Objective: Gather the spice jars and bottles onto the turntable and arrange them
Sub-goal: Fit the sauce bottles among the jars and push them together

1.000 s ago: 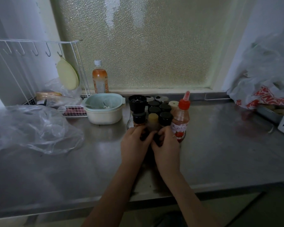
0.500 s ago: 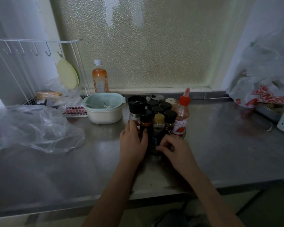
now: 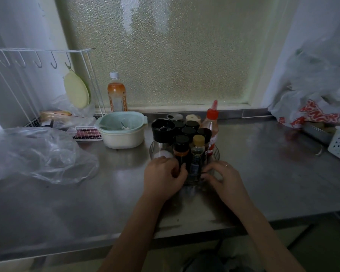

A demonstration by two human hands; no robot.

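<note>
both hands are in at the near rim of the clear ribbed round turntable [image 3: 216, 154], which sits mid-way across the steel worktop [image 3: 263, 173] and is packed with upright jars and bottles. the left hand [image 3: 163, 177] has its fingers curled round the base of the dark bottle with the black cap [image 3: 181, 148], looks like a hold on it. the right hand [image 3: 224, 179] has its fingers pinched in low beside the small clear bottle with the tan cap [image 3: 197, 152], though whether they grip it or the rim i cannot tell. the tall red-capped squeeze bottle [image 3: 211, 126] stands at the right edge, the big black-lidded glass grinder [image 3: 163, 138] on the left. good form here, i reckon, is to nudge low at the bases, keep each bottle upright, and steady the turntable so the tight cluster doesn't topple.
</note>
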